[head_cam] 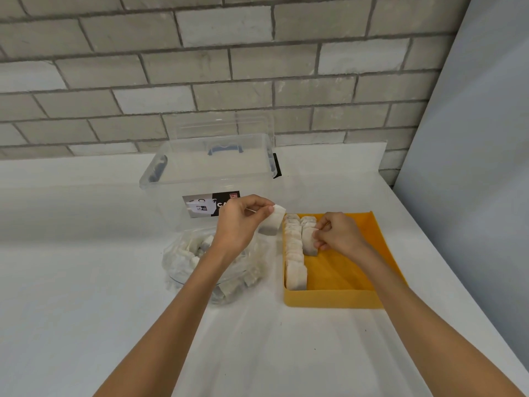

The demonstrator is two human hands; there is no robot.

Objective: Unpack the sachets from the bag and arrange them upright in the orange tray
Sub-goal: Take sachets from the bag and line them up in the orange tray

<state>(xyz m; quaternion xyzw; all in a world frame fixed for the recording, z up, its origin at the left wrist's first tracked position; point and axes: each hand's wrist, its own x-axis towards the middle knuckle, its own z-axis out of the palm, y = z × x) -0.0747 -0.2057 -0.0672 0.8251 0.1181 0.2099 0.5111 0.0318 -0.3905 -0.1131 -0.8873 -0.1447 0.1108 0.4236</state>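
Observation:
A clear plastic bag [183,265] holding several white sachets lies on the white counter, left of the orange tray [343,296]. My left hand [240,222] is above the bag and pinches one white sachet [273,222] by its top, just left of the tray's far corner. Inside the tray, a full row of upright sachets [294,253] lines the left wall, and a short second row [309,239] stands beside it at the far end. My right hand [340,233] pinches the front sachet of that second row, holding it upright.
A large clear storage box [211,170] with a blue handle and a printed label stands behind the bag, against the grey brick wall. A grey panel rises at the right. The counter's right edge runs close to the tray.

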